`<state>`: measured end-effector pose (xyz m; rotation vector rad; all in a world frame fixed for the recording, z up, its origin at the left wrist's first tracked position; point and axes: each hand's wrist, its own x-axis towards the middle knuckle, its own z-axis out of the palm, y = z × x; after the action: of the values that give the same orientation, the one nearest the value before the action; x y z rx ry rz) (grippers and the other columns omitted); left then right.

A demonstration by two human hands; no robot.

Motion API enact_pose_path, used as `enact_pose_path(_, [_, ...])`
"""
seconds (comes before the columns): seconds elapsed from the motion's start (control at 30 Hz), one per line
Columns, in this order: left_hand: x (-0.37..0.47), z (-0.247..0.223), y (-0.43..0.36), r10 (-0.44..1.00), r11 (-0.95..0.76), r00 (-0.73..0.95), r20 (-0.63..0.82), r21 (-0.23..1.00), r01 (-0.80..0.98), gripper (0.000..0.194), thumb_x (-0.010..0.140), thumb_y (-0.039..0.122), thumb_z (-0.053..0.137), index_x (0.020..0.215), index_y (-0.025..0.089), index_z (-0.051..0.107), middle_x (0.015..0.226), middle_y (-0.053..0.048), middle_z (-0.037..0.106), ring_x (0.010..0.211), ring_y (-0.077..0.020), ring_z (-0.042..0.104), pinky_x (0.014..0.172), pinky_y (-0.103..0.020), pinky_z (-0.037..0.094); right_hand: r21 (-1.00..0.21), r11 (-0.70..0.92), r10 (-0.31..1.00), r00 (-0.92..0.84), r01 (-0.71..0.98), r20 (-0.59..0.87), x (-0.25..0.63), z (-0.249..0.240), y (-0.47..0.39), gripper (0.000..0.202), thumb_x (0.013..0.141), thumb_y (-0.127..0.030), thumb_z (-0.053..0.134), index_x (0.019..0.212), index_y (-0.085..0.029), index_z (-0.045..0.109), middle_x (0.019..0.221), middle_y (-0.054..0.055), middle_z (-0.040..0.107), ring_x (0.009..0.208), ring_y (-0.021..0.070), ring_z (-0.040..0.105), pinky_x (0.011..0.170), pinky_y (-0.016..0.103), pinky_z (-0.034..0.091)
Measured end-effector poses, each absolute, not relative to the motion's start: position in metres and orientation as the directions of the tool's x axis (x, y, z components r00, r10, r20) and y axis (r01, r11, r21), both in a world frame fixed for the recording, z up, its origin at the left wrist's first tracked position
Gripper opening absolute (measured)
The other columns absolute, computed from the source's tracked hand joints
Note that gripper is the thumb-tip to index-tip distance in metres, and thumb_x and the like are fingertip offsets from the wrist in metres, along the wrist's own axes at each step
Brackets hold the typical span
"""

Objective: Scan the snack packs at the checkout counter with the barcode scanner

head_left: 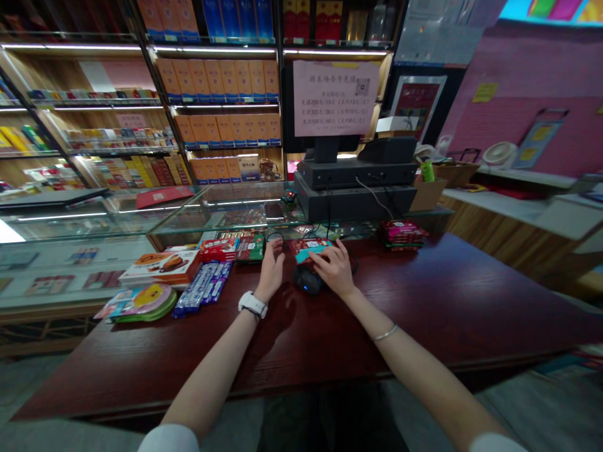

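Note:
My left hand [272, 271], with a white watch at the wrist, is upright just right of a stack of green and red snack packets [249, 247]. Its thumb and fingers are apart and nothing shows in them. My right hand [337, 269] is spread, palm down, with fingertips on or just over a red and teal packet [307, 250]. Whether those fingers press the packet is hard to tell. Below the packet, between my hands, a black computer mouse [307, 281] with a blue light sits on the dark red wooden table [405, 314].
Left on the table are blue-purple wrapped bars [202, 287], an orange and white box [160, 266] and a round-topped colourful package [141, 301]. Red packets [401, 235] are stacked at right. Behind stand a glass counter [226, 204] and a black register [353, 188] with cables.

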<state>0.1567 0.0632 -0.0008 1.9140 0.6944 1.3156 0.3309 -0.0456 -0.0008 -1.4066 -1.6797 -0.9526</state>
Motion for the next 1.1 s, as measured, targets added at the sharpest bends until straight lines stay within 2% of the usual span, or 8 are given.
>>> enact_pose_path(0.07, [0.161, -0.006, 0.061, 0.754, -0.582, 0.391, 0.528, 0.813, 0.026, 0.041, 0.091, 0.03, 0.053, 0.13, 0.02, 0.046, 0.13, -0.012, 0.056, 0.119, -0.0209, 0.056, 0.105, -0.042, 0.044, 0.089, 0.143, 0.474, -0.147, 0.986, 0.868, 0.331, -0.004, -0.044, 0.029, 0.089, -0.019, 0.06, 0.111, -0.033, 0.072, 0.081, 0.002, 0.062, 0.088, 0.0188, 0.057, 0.115, 0.052, 0.035])
enact_pose_path(0.2, [0.16, -0.006, 0.058, 0.638, -0.719, 0.506, 0.58, 0.684, 0.122, 0.073, 0.074, 0.045, 0.076, 0.134, 0.018, 0.044, 0.139, -0.015, 0.05, 0.131, -0.0282, 0.048, 0.113, -0.047, 0.036, 0.115, 0.196, 0.478, -0.198, 0.974, 0.856, 0.327, -0.01, -0.041, 0.029, 0.093, -0.02, 0.055, 0.111, -0.035, 0.072, 0.083, 0.002, 0.063, 0.093, 0.0185, 0.059, 0.116, 0.051, 0.035])
enact_pose_path(0.37, [0.151, 0.003, 0.064, 0.559, -0.801, 0.594, 0.578, 0.563, 0.204, 0.088, 0.063, 0.048, 0.083, 0.137, 0.02, 0.044, 0.136, -0.016, 0.053, 0.128, -0.0313, 0.052, 0.109, -0.05, 0.038, 0.147, 0.242, 0.434, -0.242, 0.959, 0.868, 0.324, -0.012, -0.044, 0.032, 0.094, -0.017, 0.054, 0.113, -0.037, 0.07, 0.089, 0.001, 0.067, 0.1, 0.0174, 0.061, 0.119, 0.049, 0.033])
enact_pose_path(0.53, [0.147, 0.007, 0.064, 0.579, -0.804, 0.634, 0.513, 0.488, 0.34, 0.105, 0.059, 0.049, 0.083, 0.146, 0.019, 0.033, 0.141, -0.018, 0.051, 0.132, -0.0368, 0.048, 0.111, -0.061, 0.03, 0.157, 0.303, 0.463, -0.289, 0.94, 0.838, 0.324, -0.016, -0.044, 0.034, 0.093, -0.015, 0.055, 0.113, -0.038, 0.07, 0.093, 0.0, 0.07, 0.101, 0.0155, 0.064, 0.117, 0.045, 0.037])
enact_pose_path(0.67, [0.144, 0.016, 0.058, 0.524, -0.851, 0.636, 0.567, 0.384, 0.359, 0.101, 0.062, 0.043, 0.081, 0.147, 0.02, 0.033, 0.138, -0.015, 0.055, 0.13, -0.0335, 0.049, 0.117, -0.06, 0.02, 0.084, 0.325, 0.481, -0.241, 0.942, 0.843, 0.323, -0.014, -0.041, 0.036, 0.092, -0.015, 0.056, 0.119, -0.036, 0.067, 0.111, 0.001, 0.07, 0.114, 0.0179, 0.061, 0.118, 0.048, 0.033])
enact_pose_path(0.8, [0.136, 0.027, 0.054, 0.452, -0.882, 0.591, 0.669, 0.236, 0.408, 0.09, 0.067, 0.038, 0.077, 0.146, 0.02, 0.038, 0.138, -0.014, 0.055, 0.135, -0.033, 0.045, 0.12, -0.058, 0.008, -0.086, 0.196, 0.52, -0.029, 0.977, 0.854, 0.337, -0.007, -0.038, 0.05, 0.088, -0.021, 0.059, 0.137, -0.029, 0.053, 0.141, 0.007, 0.056, 0.139, 0.0279, 0.041, 0.118, 0.06, 0.024])
enact_pose_path(0.93, [0.13, 0.032, 0.056, 0.418, -0.897, 0.625, 0.659, 0.191, 0.399, 0.08, 0.07, 0.036, 0.074, 0.142, 0.022, 0.043, 0.139, -0.011, 0.056, 0.137, -0.0325, 0.042, 0.121, -0.059, 0.004, -0.093, 0.249, 0.541, -0.058, 0.964, 0.839, 0.36, -0.006, -0.037, 0.046, 0.089, -0.019, 0.054, 0.134, -0.03, 0.056, 0.135, 0.004, 0.062, 0.137, 0.0264, 0.043, 0.116, 0.061, 0.023])
enact_pose_path(1.1, [0.129, 0.034, 0.056, 0.417, -0.899, 0.632, 0.653, 0.197, 0.39, 0.076, 0.07, 0.034, 0.073, 0.14, 0.024, 0.045, 0.139, -0.01, 0.056, 0.136, -0.0313, 0.043, 0.121, -0.057, 0.003, -0.079, 0.269, 0.523, -0.077, 0.96, 0.849, 0.367, -0.008, -0.036, 0.044, 0.089, -0.016, 0.053, 0.13, -0.033, 0.06, 0.135, 0.002, 0.062, 0.13, 0.0237, 0.051, 0.115, 0.055, 0.03])
